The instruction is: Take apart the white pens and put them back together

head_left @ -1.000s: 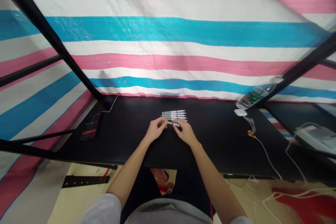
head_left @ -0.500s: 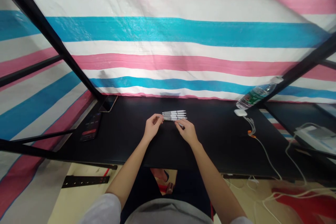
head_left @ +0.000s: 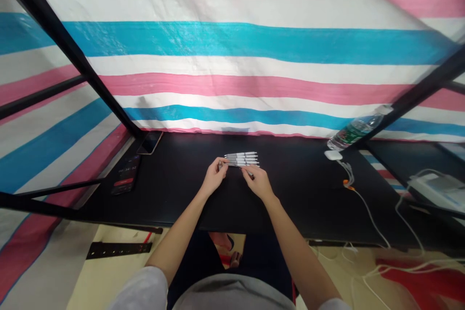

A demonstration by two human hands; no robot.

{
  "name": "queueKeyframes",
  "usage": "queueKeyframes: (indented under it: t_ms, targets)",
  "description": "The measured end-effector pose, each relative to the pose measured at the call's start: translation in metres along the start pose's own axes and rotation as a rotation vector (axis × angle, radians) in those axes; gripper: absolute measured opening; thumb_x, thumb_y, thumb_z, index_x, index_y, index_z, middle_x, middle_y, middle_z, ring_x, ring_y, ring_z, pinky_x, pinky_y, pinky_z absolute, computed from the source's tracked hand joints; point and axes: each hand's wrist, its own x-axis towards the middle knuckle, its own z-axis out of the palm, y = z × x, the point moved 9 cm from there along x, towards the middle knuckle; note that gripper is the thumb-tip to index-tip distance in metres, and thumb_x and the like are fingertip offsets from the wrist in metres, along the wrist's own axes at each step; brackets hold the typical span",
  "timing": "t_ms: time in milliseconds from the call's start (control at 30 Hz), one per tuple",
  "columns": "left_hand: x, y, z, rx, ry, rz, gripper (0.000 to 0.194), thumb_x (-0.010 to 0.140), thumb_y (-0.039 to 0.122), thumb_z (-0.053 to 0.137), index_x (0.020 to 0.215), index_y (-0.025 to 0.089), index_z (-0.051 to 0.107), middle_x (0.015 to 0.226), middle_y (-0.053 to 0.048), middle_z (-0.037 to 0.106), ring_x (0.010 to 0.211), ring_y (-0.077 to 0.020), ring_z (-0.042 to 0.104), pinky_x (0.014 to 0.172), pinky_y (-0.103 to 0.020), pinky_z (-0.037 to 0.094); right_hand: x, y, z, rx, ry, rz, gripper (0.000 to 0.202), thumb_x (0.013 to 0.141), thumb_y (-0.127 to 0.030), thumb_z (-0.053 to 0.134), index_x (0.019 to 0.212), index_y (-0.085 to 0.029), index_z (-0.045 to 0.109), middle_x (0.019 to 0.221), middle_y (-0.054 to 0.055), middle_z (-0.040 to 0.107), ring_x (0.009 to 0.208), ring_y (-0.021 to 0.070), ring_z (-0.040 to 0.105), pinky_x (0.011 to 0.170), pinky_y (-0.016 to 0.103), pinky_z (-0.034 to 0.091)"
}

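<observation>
Several white-and-grey pens (head_left: 241, 159) lie side by side in a row on the black table (head_left: 174, 193), pointing left and right. My left hand (head_left: 214, 176) is at the left end of the row, thumb and fingers pinched around a small dark piece that looks like part of a pen. At the lower right of the row, my right hand (head_left: 259, 182) is closed on another short dark piece, also like a pen part. Fingers cover most of both pieces. The fingertips of both hands are close to the nearest pen; contact with it cannot be made out.
Two phones (head_left: 150, 143) (head_left: 125, 174) lie at the left. A clear water bottle (head_left: 354, 131) leans at the back right, beside a white charger (head_left: 333, 155) with a cable (head_left: 366, 210). Black frame bars (head_left: 105, 97) and a striped sheet (head_left: 232, 43) enclose the table.
My left hand has shifted slightly right and its fingers have turned, showing more of the dark piece. The right hand has barely moved. The pens stay in their row.
</observation>
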Motion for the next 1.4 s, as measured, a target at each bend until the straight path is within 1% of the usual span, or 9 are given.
queueKeyframes:
  t_ms: [100,267,500,667,867,967,1100,1200,1400]
  targets:
    - [-0.003,0.003,0.009,0.062,-0.094,0.008,0.031,0.077,0.04,0.07,0.096,0.016,0.065,0.062,0.005,0.043,0.049,-0.0055,0.036,0.045,-0.019,0.028,0.0,-0.004,0.001,0.043,-0.004,-0.023,0.026,0.094,-0.03,0.049,0.092,-0.02,0.073,0.076,0.006,0.067,0.065,0.0166,0.061,0.065,0.028,0.049]
    - [-0.004,0.009,0.007,0.173,-0.078,0.066,0.031,0.076,0.045,0.071,0.083,0.015,0.067,0.059,0.004,0.044,0.051,-0.0069,0.037,0.048,-0.02,0.03,0.001,-0.008,0.002,0.099,-0.033,-0.027,0.026,0.093,-0.033,0.051,0.092,-0.021,0.074,0.075,0.005,0.067,0.064,0.0159,0.06,0.062,0.027,0.049]
    - [-0.007,0.014,0.015,0.324,-0.141,0.094,0.026,0.081,0.04,0.065,0.089,0.016,0.07,0.061,0.004,0.046,0.054,-0.0082,0.04,0.052,-0.021,0.032,0.0,-0.009,0.005,0.092,-0.063,-0.025,0.027,0.094,-0.032,0.049,0.098,-0.021,0.073,0.076,0.005,0.066,0.066,0.0162,0.061,0.064,0.027,0.05]
    - [-0.003,0.014,-0.001,0.245,0.014,0.097,0.028,0.08,0.043,0.066,0.086,0.016,0.067,0.059,0.004,0.046,0.051,-0.0074,0.038,0.048,-0.02,0.029,0.001,0.001,0.003,0.096,-0.033,0.044,0.028,0.088,-0.033,0.057,0.112,-0.021,0.065,0.09,0.006,0.067,0.075,0.0182,0.062,0.075,0.032,0.052]
    - [0.0,0.008,-0.02,0.025,0.189,0.068,0.033,0.077,0.049,0.068,0.083,0.016,0.062,0.058,0.005,0.04,0.048,-0.0061,0.036,0.043,-0.019,0.026,-0.001,0.028,-0.014,0.153,0.154,0.246,0.013,0.085,-0.033,0.057,0.086,-0.02,0.059,0.077,0.003,0.06,0.067,0.0156,0.057,0.066,0.029,0.049]
    - [0.0,0.008,-0.024,-0.037,0.231,0.052,0.035,0.075,0.05,0.07,0.082,0.017,0.062,0.057,0.006,0.04,0.047,-0.0057,0.036,0.043,-0.018,0.027,-0.001,0.032,-0.018,0.293,0.204,0.293,0.019,0.084,-0.039,0.059,0.088,-0.02,0.063,0.079,0.003,0.06,0.068,0.0149,0.057,0.062,0.027,0.049]
    - [0.0,0.01,-0.024,-0.071,0.235,0.043,0.036,0.073,0.051,0.071,0.081,0.017,0.061,0.055,0.006,0.039,0.046,-0.0049,0.034,0.043,-0.018,0.026,-0.003,0.047,-0.003,0.768,0.175,0.516,0.041,0.087,-0.053,0.052,0.11,-0.021,0.061,0.069,-0.001,0.056,0.05,0.0117,0.049,0.038,0.022,0.035]
    - [0.0,0.011,-0.023,-0.049,0.227,0.044,0.037,0.073,0.051,0.071,0.081,0.017,0.061,0.055,0.006,0.039,0.046,-0.0049,0.035,0.043,-0.018,0.027,-0.004,0.057,0.005,1.068,0.199,0.648,0.045,0.087,-0.056,0.049,0.115,-0.023,0.058,0.064,-0.004,0.052,0.042,0.0091,0.04,0.035,0.021,0.027]
    - [0.0,0.011,-0.021,-0.036,0.205,0.035,0.036,0.074,0.05,0.07,0.081,0.017,0.061,0.055,0.006,0.039,0.046,-0.0048,0.035,0.043,-0.018,0.025,-0.003,0.072,0.004,1.156,0.227,0.69,0.037,0.084,-0.053,0.052,0.102,-0.022,0.059,0.063,-0.003,0.052,0.045,0.0105,0.044,0.037,0.023,0.033]
